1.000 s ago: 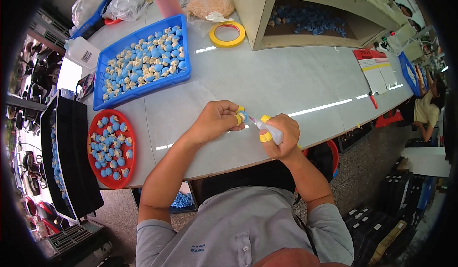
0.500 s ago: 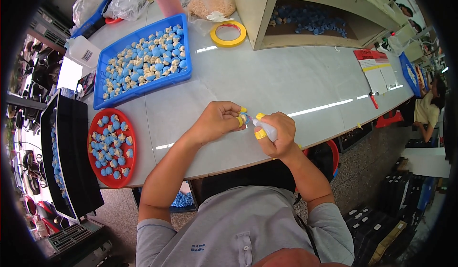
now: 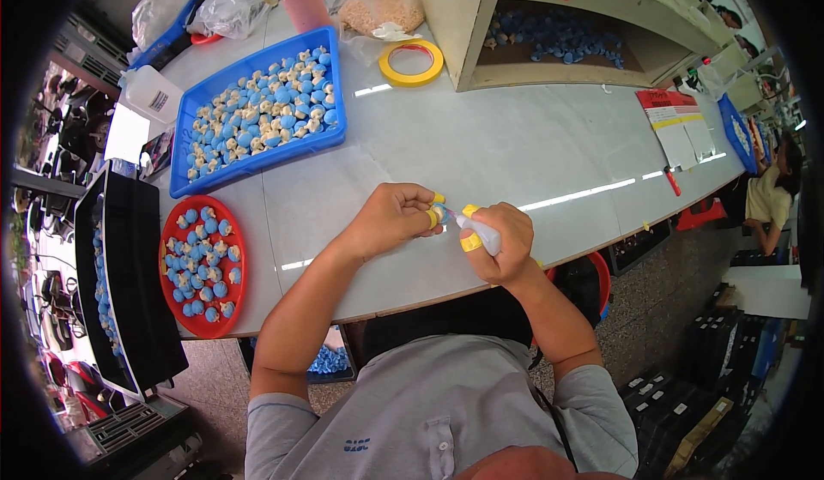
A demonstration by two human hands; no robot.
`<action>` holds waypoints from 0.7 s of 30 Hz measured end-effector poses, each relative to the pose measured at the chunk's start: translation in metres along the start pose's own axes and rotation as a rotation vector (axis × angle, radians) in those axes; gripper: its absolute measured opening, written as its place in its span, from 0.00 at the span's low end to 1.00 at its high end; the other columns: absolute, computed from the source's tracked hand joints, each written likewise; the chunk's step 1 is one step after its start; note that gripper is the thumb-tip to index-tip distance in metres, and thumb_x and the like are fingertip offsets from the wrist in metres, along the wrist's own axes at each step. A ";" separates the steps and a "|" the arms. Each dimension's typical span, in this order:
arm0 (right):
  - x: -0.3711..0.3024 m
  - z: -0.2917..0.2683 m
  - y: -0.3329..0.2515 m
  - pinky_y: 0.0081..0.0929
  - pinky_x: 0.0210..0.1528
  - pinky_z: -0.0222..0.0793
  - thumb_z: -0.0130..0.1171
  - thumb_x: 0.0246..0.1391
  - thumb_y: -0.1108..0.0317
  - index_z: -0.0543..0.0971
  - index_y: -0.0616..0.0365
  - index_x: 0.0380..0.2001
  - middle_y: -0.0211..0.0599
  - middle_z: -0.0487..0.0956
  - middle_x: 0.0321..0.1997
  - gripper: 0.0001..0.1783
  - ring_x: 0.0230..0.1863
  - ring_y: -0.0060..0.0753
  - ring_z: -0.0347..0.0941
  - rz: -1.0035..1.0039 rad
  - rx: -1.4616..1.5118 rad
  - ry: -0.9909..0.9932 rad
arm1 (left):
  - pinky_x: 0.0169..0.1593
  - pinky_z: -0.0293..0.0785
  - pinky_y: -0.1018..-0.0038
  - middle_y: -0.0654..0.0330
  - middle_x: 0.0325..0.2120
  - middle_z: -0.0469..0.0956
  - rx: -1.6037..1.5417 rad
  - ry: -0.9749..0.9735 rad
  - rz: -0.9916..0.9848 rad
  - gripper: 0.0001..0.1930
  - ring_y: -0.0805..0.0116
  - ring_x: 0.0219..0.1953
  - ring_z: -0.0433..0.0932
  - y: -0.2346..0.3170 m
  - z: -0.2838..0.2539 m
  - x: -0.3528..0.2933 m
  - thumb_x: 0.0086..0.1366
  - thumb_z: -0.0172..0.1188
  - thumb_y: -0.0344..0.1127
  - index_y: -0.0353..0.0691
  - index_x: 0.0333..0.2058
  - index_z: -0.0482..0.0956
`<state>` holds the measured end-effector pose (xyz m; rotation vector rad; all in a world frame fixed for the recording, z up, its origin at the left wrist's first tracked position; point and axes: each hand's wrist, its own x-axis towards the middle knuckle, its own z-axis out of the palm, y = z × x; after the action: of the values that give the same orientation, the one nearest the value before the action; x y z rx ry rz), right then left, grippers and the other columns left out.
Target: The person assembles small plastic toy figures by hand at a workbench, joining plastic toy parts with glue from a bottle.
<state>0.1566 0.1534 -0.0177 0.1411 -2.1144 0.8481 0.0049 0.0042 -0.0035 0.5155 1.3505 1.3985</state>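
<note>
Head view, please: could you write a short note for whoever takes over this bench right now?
Left hand: pinches a small blue piece at its fingertips.
Right hand: grips a small white bottle, tip at that piece.
Blue tray and red round tray, both to the left on the table, hold blue and cream pieces.
Done: cannot tell which tray holds finished ones.
Left: the piece in hand; probably more from the trays.

We pinched a small blue piece [image 3: 439, 214] in our left hand [image 3: 390, 220], our right hand [image 3: 502, 241] gripping a white tube [image 3: 486, 236] against it.
</note>
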 end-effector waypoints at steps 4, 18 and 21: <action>0.001 0.001 0.000 0.29 0.21 0.64 0.62 0.44 0.73 0.75 0.65 0.32 0.42 0.78 0.24 0.10 0.17 0.36 0.69 0.012 -0.003 -0.011 | 0.43 0.78 0.78 0.52 0.36 0.80 0.010 -0.008 0.008 0.17 0.70 0.38 0.81 0.001 0.001 0.000 0.56 0.58 0.22 0.20 0.45 0.73; -0.008 -0.008 0.003 0.25 0.26 0.67 0.60 0.51 0.70 0.73 0.66 0.37 0.43 0.77 0.26 0.13 0.22 0.29 0.71 0.129 0.120 0.093 | 0.42 0.78 0.79 0.53 0.34 0.80 0.028 0.004 -0.006 0.17 0.70 0.38 0.81 0.005 0.002 -0.001 0.57 0.59 0.23 0.21 0.45 0.73; -0.007 -0.006 0.003 0.25 0.25 0.67 0.62 0.48 0.72 0.74 0.65 0.34 0.43 0.78 0.27 0.11 0.22 0.31 0.71 0.147 0.134 0.197 | 0.41 0.79 0.80 0.54 0.33 0.80 0.030 0.032 -0.040 0.16 0.70 0.38 0.82 0.008 0.001 -0.001 0.60 0.58 0.24 0.22 0.45 0.73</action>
<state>0.1643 0.1579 -0.0216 -0.0286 -1.9018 1.0474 0.0030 0.0058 0.0043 0.4853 1.4026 1.3609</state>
